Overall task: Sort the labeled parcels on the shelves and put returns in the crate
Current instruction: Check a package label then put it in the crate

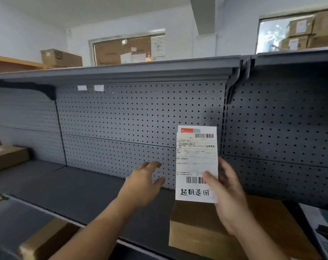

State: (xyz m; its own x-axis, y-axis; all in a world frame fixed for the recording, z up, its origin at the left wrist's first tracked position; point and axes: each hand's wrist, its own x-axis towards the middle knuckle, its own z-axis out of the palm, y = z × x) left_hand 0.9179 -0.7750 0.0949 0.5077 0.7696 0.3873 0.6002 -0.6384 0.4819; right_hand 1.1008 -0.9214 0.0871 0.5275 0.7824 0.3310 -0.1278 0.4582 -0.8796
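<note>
Above the near-right brown parcel [193,228] on the shelf [75,188], my right hand [228,201] pinches its label [196,162]; my left hand [144,184] hovers slack-fingered, empty. Unattached, the label could get separated, misfiling the parcel.

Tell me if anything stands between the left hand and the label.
Nothing visible does. The left hand is open just left of the label, which the right hand pinches upright over a cardboard box; only the pegboard shows behind the gap.

room over shelf [80,190] ctr, cardboard box [195,228] blocks rt, pegboard [121,119] behind, top shelf [121,72] overhead
</note>
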